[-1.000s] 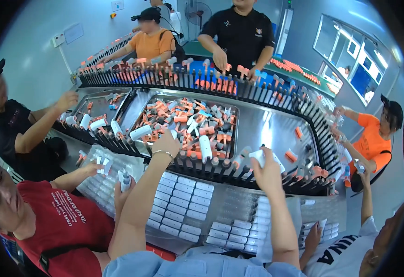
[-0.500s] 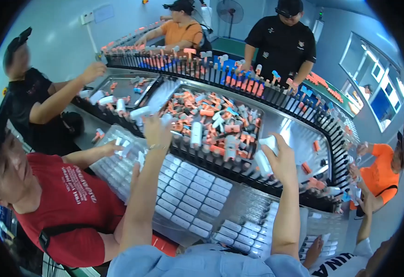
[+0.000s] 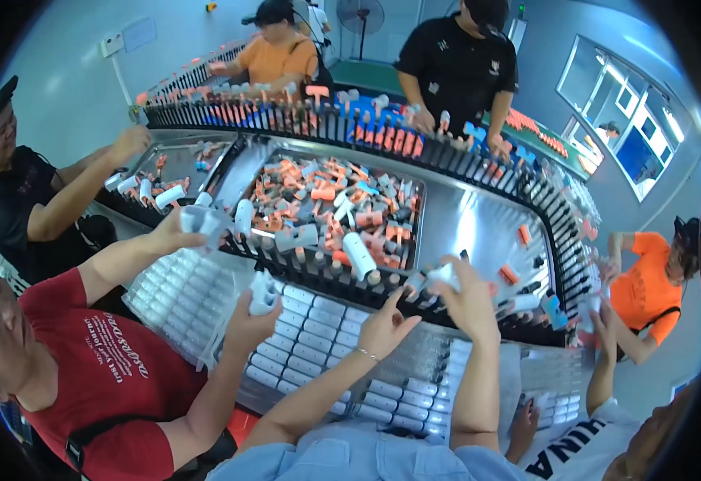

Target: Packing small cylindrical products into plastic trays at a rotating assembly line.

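My right hand is closed on a white rounded plastic piece, held over the near row of black pegs. Just to its left is my left hand, with a bracelet at the wrist. Its index finger reaches up to the peg row and its thumb stands apart; I see nothing held in it. A white cylindrical piece leans on the pegs left of my hands. Below my hands lie trays of white capsule-shaped pieces.
Beyond the pegs, a metal tray holds a heap of orange, grey and white parts. A person in red at my left holds pale pieces in both hands. Other people stand around the curved peg line. Orange parts lie on the metal surface at right.
My left hand has moved from the pegs at left across to beside my right hand. The view has shifted. The person in red has raised both hands with pale pieces.
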